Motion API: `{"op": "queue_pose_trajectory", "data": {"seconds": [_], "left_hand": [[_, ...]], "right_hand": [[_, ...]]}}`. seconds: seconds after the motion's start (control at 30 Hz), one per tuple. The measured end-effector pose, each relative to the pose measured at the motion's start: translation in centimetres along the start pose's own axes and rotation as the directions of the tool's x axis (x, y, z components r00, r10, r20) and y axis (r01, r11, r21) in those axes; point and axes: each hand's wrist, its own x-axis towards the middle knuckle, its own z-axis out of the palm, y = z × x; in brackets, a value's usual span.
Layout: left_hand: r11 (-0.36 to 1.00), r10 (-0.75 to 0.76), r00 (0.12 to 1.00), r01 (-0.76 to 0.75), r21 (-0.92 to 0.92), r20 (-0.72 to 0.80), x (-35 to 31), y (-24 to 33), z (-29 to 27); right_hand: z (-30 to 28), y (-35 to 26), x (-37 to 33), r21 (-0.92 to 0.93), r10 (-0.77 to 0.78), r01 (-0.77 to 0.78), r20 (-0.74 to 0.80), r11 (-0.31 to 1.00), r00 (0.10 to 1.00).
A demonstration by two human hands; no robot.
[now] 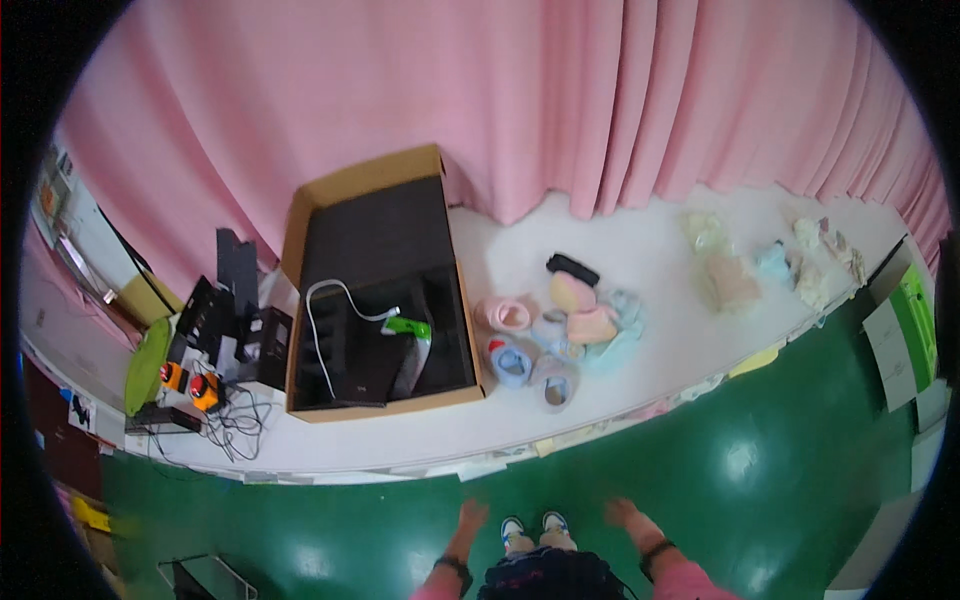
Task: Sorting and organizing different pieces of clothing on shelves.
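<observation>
My left hand (473,514) and my right hand (621,513) hang in front of my body, over the green floor and short of the table's near edge. Both look smeared, and their fingers cannot be made out. Neither touches anything on the white table (400,440). Nearest ahead of them is a cluster of small soft pieces with round openings, like baby shoes: a pink one (510,316), a blue one (512,364) and a grey one (553,386). Pink-and-yellow (590,325) and teal (627,318) soft pieces lie beside them, with a black oblong item (573,268) behind.
An open cardboard box (465,300) with black foam holds a white cable (316,340) and a green packet (408,327). Left of it are orange-and-red push buttons (206,390) and tangled cables (240,425). Pale cloth pieces (730,280) lie right; a pink curtain (400,80) hangs behind.
</observation>
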Motion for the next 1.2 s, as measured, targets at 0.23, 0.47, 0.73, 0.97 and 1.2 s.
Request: {"op": "queue_pose_trajectory", "data": {"seconds": [0.23,0.47,0.73,0.97,1.2], "left_hand": [[0.461,-0.647,0.583,0.812,-0.358,0.491,-21.4,3.3,-8.7],[0.899,-0.350,0.840,0.177,0.401,0.415,-20.4,7.8,-10.6],[0.465,-0.130,0.811,-0.458,0.757,0.571,-11.1,31.0,3.3],[0.888,-0.407,0.626,0.441,0.128,0.665,0.6,39.8,25.2],[0.877,-0.461,0.532,0.394,0.274,0.710,6.1,47.4,38.8]], "right_hand": [[11.9,5.8,-30.0,-0.033,0.161,-0.163,0.425,0.986,0.891],[14.6,-0.6,-41.3,0.002,0.298,-0.313,0.291,0.950,0.909],[28.7,3.8,-46.9,0.415,0.517,-0.521,0.133,0.746,0.846],[24.3,8.6,-50.0,0.583,0.623,0.222,0.715,-0.781,0.317],[18.9,17.7,-51.8,0.607,0.715,0.381,0.623,-0.698,0.317]]}}
